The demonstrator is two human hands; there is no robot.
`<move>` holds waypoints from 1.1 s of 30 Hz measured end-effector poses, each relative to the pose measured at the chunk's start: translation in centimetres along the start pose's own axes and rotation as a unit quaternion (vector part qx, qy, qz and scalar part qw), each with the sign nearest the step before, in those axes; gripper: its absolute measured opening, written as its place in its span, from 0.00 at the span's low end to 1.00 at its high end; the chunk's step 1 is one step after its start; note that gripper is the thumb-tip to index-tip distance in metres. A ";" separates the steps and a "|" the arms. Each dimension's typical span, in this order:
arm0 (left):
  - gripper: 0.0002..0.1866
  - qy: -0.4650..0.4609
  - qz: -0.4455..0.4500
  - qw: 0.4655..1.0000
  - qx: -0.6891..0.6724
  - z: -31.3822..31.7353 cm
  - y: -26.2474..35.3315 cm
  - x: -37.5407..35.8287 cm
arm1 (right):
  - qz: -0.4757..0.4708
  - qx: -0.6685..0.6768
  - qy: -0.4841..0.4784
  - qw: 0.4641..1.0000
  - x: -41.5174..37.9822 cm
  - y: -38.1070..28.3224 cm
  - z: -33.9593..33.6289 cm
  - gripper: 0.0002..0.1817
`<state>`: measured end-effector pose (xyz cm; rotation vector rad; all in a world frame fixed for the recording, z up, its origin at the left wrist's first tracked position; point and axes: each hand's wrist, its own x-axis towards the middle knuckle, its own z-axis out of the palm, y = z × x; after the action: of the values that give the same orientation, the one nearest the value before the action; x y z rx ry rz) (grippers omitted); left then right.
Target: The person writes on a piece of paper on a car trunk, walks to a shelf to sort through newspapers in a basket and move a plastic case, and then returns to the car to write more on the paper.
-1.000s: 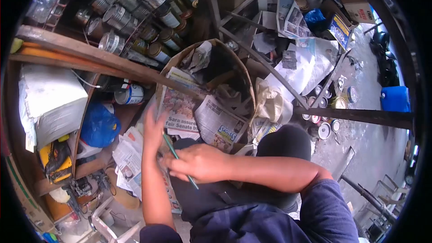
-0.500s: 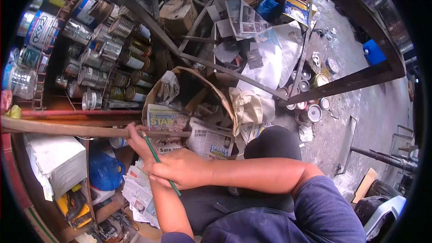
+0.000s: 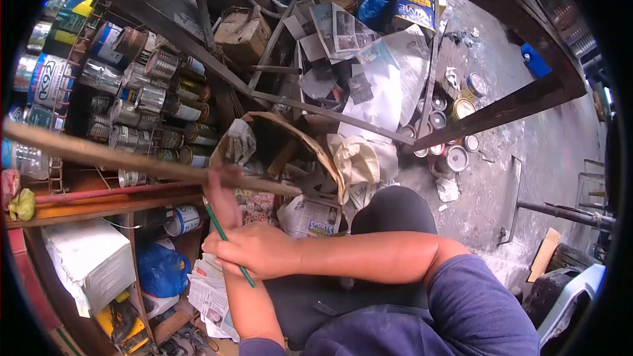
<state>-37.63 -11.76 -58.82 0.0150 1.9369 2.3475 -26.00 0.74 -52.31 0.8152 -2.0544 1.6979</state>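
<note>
A long wooden stick slants across the left side, over the paint-can shelf. My left hand is closed around it near its right end; the fingers are smeared by motion. My right hand crosses over my left forearm, closed on a green pencil that points up toward the stick. Below the stick's right end stands a round bin with a brown rim. Printed newspaper lies at its near side, and crumpled paper hangs at its left edge.
Stacked paint cans fill the left shelf. A white paper stack and a blue plastic bag sit lower left. A metal frame bar crosses above the bin. More cans stand on the floor at right.
The wooden stick's left end has risen, so it now slopes down to the right. My left hand has turned with it. The pencil stays in my right hand. The view has shifted slightly.
</note>
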 end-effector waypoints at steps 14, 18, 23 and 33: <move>0.20 -0.067 0.094 0.991 -0.071 14.4 2.3 7.2 | -0.088 0.006 0.069 0.994 0.9 -1.2 -1.7 0.30; 0.20 -0.061 -0.003 0.998 0.029 14.8 0.1 7.6 | -0.073 0.016 0.058 0.996 0.3 -1.5 -1.9 0.28; 0.20 -0.037 -0.055 0.997 0.047 13.1 -4.8 6.6 | -0.047 -0.003 0.049 0.998 0.6 -2.4 -3.1 0.24; 0.32 0.058 0.063 0.966 0.245 9.0 -4.7 11.6 | -0.046 -0.049 0.054 0.996 0.9 -2.5 -2.9 0.25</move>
<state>-48.24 -1.12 -62.35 0.0394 2.5949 1.9075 -25.39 3.12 -49.20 0.7577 -1.9799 1.5435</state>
